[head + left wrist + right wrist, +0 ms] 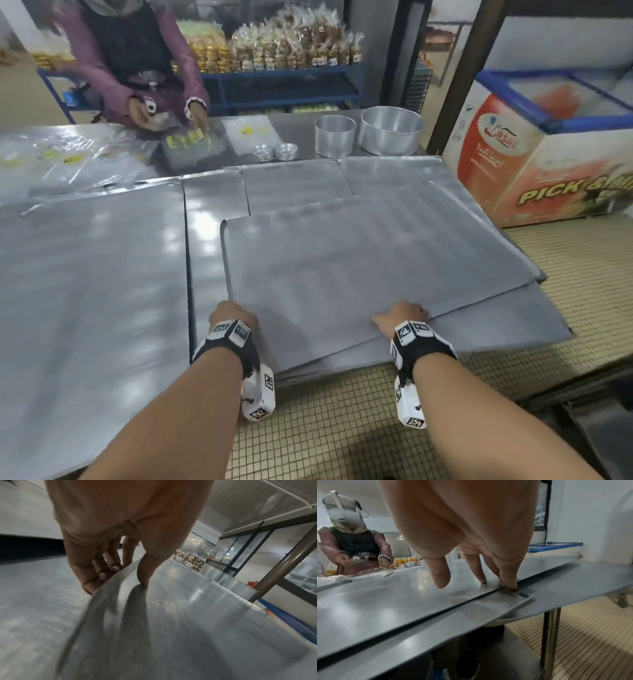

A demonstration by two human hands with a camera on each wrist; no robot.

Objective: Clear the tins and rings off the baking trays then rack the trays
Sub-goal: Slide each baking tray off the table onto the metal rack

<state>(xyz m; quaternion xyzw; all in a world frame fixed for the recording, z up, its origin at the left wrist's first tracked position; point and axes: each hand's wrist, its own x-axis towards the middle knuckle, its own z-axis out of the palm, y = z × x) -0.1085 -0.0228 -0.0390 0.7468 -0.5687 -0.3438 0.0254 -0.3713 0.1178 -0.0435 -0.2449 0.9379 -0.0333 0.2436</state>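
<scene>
A stack of flat grey baking trays lies at the table's right end and juts over the near edge. My left hand (236,315) pinches the top tray (359,274) at its near left corner, thumb (143,577) on top and fingers (102,573) underneath. My right hand (400,315) rests straight fingertips (508,584) on that tray's near right edge, its thumb lifted clear. A lower tray (496,322) sticks out to the right. Two round tins (335,135) (391,130) and two stacks of small fluted tins (274,151) stand on the bare table behind the trays.
More trays (294,185) lie side by side further back. Another person (137,68) handles plastic bags (68,157) at the far left. A chest freezer (548,154) stands to the right, beyond tiled floor (582,274). Blue shelves (281,78) of packed goods fill the back.
</scene>
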